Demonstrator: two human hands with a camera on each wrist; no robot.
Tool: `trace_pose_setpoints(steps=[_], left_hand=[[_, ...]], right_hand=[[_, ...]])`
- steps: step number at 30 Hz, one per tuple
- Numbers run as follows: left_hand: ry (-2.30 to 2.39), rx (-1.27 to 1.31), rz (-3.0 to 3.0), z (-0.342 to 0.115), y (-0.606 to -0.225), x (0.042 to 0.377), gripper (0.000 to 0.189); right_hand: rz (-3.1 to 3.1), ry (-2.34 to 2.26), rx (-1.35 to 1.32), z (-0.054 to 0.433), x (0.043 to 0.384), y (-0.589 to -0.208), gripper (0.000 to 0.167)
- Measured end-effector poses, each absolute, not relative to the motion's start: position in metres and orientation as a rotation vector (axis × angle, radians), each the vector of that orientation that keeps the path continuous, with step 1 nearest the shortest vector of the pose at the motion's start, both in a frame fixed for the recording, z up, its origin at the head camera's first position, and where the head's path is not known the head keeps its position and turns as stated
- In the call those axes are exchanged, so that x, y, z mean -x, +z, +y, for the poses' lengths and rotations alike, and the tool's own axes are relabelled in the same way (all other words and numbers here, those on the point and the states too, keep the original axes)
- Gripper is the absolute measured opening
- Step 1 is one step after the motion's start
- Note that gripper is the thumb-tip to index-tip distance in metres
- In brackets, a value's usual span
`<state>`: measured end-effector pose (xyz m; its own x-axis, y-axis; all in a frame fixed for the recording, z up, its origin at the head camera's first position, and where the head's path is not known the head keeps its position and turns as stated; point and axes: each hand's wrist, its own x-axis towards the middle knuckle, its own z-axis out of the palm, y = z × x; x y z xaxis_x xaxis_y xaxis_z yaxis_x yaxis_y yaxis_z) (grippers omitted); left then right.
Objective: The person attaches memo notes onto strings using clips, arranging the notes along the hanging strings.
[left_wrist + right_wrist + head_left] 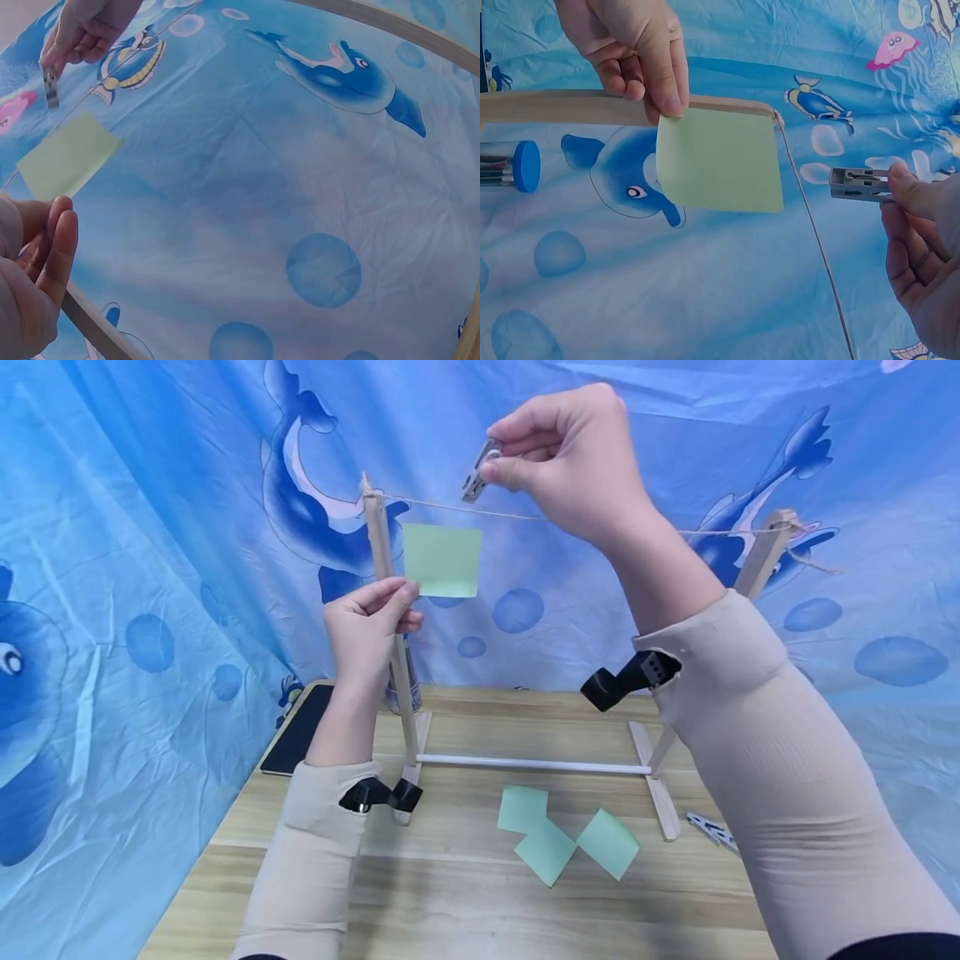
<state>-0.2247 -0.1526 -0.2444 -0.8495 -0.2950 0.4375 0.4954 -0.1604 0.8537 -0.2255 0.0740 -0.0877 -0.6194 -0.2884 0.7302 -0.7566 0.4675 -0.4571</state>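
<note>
Between thumb and fingers, my left hand [371, 622] pinches the lower left corner of a green sticky note [444, 560]. The note stands upright just below a thin string [517, 516], near the left wooden post [380, 539]. Higher up, my right hand [581, 456] pinches a grey clothespin [481, 470], which points down above the string. In the right wrist view the clothespin [859, 184] lies to one side of the string [814, 232] and the note [720, 161] to the other, with a gap between them.
Three more green notes [546, 852] lie on the wooden table [450, 893]. Several clothespins [711, 831] lie at the right, partly behind my sleeve. A white rod [532, 764] joins the posts' feet. A dark tablet-like board [300, 731] and a jar [526, 166] are at the left.
</note>
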Motion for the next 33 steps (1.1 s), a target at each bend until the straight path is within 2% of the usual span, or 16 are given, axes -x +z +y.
trace_pose_setpoints(steps=[20, 33], left_hand=[[-2.025, 0.182, -1.686, -0.150, -0.229, 0.224, 0.026], [-2.041, 0.232, -1.659, -0.142, -0.229, 0.228, 0.021]], right_hand=[[-2.310, 1.018, -0.876, 0.053, 0.234, -0.080, 0.023], [-2.384, 0.918, -0.812, 0.050, 0.241, -0.079, 0.023]])
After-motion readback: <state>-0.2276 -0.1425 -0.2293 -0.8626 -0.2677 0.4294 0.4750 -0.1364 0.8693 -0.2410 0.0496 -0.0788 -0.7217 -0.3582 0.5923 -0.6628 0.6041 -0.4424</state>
